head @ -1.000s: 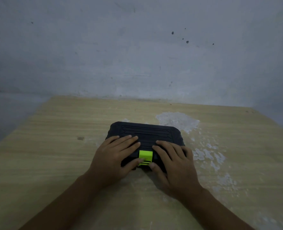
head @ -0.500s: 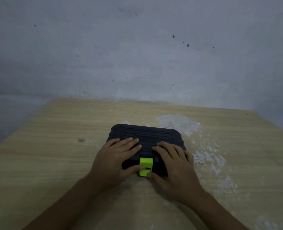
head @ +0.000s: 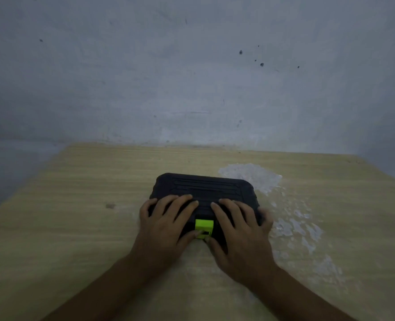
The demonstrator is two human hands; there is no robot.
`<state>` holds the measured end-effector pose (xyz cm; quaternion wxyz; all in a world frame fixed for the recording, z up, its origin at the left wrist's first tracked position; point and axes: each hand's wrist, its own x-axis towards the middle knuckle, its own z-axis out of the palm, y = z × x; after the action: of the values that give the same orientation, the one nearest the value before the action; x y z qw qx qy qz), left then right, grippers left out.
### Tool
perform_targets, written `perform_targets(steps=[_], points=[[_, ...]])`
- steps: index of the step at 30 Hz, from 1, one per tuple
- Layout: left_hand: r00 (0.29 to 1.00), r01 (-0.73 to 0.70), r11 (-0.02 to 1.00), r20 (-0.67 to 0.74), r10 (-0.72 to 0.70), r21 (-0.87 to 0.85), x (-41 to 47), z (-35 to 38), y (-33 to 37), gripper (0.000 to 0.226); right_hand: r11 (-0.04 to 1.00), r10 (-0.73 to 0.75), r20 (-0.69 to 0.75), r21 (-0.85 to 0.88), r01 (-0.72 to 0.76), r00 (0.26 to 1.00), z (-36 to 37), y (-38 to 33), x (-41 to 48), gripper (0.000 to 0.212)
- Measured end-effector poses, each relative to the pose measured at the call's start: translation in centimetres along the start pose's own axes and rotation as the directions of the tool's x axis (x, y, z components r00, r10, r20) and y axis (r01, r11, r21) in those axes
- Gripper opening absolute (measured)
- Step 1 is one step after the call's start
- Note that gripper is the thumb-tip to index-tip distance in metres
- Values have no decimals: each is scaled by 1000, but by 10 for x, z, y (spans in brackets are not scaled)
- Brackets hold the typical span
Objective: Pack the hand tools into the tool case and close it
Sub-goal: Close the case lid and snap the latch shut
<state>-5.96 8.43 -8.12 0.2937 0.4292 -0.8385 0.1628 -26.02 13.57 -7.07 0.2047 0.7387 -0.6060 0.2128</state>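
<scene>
A black, ribbed plastic tool case with rounded corners (head: 204, 189) lies shut, mid-table on a pale wood-grain table (head: 76, 205) with rough white patches (head: 252, 174). The left hand (head: 163, 230) and right hand (head: 240, 232) rest flat on its lid, fingers spread, thumbs touching the square lime-green latch (head: 204, 228). No lettering is legible.

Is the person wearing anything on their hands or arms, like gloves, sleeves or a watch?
No. The left hand and right hand are bare, with no gloves, and no rings are visible in the dim light. Both forearms are uncovered as far as the picture shows: no sleeves, watch or bracelets.
</scene>
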Motion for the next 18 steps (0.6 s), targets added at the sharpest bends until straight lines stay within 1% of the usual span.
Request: perform_targets(steps=[3, 9, 12, 16, 18], points=[[998, 59, 998, 25, -58, -15, 12, 17, -8, 54, 999, 31, -6, 6, -31, 999, 14, 4, 17, 63], [978, 174, 984, 127, -168, -41, 50, 49, -26, 58, 990, 132, 65, 50, -135, 989, 50, 19, 60, 64], [972, 207, 978, 123, -202, -32, 67, 65, -33, 61, 987, 136, 64, 82, -141, 989, 69, 29, 81, 68], [964, 250, 968, 88, -251, 25, 88, 85, -40, 65, 983, 134, 46, 119, -139, 990, 94, 48, 109, 82], [959, 270, 961, 73, -274, 57, 99, 94, -45, 65, 979, 142, 46, 143, -148, 989, 105, 54, 122, 83]])
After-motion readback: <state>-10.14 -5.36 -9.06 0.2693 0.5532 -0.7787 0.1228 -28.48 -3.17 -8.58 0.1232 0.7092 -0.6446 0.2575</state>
